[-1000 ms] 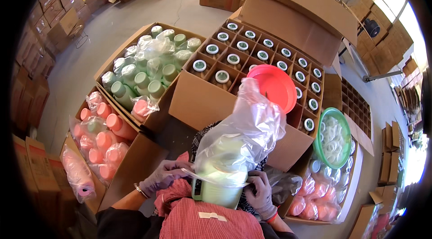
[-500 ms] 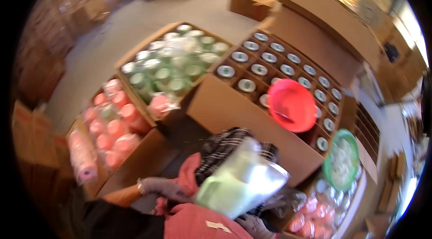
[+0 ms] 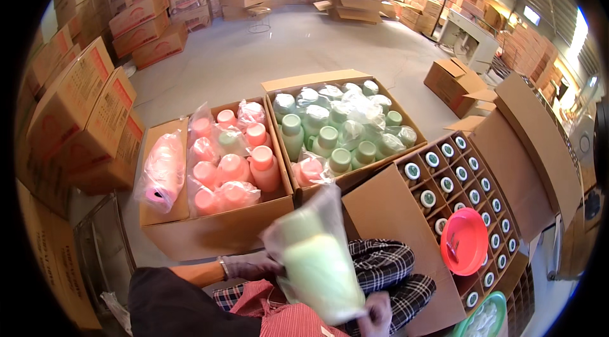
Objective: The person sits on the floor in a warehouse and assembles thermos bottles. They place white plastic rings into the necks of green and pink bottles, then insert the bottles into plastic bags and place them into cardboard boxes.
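Note:
A pale green bottle [image 3: 317, 267] in a clear plastic bag [image 3: 330, 213] lies tilted across my lap, slightly blurred. My gloved left hand [image 3: 252, 266] closes on the left side of the bagged bottle, its fingertips partly hidden behind the plastic. Around the lower right end of the bag, my gloved right hand [image 3: 377, 313] is closed. Beyond my hands stand a carton [image 3: 209, 239] of pink bottles [image 3: 263, 168], several wrapped in plastic, and a carton [image 3: 298, 192] of green bottles [image 3: 327, 142], many bagged.
To the right, a divided carton [image 3: 406, 229] holds white-lidded containers, with a pink basin [image 3: 466, 245] on top. A green basket [image 3: 501, 302] of clear-white items sits nearer. A pink bagged roll [image 3: 163, 169] lies on the left carton's flap. Stacked boxes [image 3: 76, 105] stand left; people work far back.
My view has swung, so the cartons now appear further right and the room beyond shows. The bagged green bottle stays in my hands, its top now pointing up and left.

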Demonstrator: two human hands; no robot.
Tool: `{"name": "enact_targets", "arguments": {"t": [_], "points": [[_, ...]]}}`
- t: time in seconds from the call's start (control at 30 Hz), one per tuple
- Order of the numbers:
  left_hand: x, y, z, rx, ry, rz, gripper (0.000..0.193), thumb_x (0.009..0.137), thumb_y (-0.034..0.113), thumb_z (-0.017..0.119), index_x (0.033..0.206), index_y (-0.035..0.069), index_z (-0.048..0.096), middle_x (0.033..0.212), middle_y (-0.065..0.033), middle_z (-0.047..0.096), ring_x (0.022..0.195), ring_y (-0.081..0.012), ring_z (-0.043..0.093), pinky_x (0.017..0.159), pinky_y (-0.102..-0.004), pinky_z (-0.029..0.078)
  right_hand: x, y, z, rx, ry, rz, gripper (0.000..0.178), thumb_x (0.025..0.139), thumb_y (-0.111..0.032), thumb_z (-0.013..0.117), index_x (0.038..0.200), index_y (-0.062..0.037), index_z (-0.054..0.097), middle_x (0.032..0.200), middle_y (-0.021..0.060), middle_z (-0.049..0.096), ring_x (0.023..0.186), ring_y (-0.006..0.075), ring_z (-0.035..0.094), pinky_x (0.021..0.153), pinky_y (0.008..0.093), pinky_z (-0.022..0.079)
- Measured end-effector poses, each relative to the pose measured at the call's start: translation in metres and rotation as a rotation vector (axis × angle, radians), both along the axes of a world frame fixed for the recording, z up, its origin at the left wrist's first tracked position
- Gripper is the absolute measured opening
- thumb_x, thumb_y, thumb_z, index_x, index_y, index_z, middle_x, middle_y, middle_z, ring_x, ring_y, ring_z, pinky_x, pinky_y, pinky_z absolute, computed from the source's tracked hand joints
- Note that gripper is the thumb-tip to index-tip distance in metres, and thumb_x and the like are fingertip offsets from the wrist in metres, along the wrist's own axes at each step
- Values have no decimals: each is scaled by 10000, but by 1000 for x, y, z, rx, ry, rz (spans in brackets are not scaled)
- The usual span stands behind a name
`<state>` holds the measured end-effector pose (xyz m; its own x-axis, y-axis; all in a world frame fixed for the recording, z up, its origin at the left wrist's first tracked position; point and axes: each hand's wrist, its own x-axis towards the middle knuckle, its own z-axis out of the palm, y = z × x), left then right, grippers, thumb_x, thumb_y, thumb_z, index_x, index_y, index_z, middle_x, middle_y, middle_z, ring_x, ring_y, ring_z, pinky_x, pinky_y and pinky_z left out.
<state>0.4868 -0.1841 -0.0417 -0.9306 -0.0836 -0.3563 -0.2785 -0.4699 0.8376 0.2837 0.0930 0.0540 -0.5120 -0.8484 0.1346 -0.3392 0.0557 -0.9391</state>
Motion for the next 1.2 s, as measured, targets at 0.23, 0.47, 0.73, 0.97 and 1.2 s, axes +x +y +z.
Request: {"name": "enact_targets", "arguments": {"t": [0.23,0.47,0.73,0.97,1.2], "points": [[46,-125,-56,70,36,860,331,858,68,534,1173,-31,562,1101,-115,654,978,-281,654,874,-494,564,-51,-234,-61,-64,341,204,168,853,-148,658,985,-46,682,1030,164,642,948,349,632,836,388,515],[32,-231,-86,-931,-370,887,258,876,206,555,941,-27,646,789,-136,691,679,-241,685,669,-407,592,-72,-178,-94,280,524,427,263,871,-272,651,1062,-94,685,1042,134,663,941,332,652,832,422,532],[24,-333,-179,-1578,-314,356,146,808,175,606,822,31,625,762,-217,647,718,-407,633,678,-488,510,-80,-171,-73,372,636,384,297,863,-286,650,1081,-87,678,1041,128,660,947,326,650,835,431,522],[7,-348,-170,-1767,-235,259,116,776,176,639,846,87,661,801,-171,669,749,-360,646,709,-463,523,-54,-211,-110,341,498,508,301,862,-291,652,1090,-94,672,1061,131,662,951,320,651,832,425,523],[29,-323,-213,-1521,-593,211,145,827,152,575,885,89,692,869,-179,689,794,-330,665,730,-426,525,-60,-266,-115,342,475,523,323,878,-311,648,1124,-102,648,1082,141,646,958,345,644,843,458,527]]}}
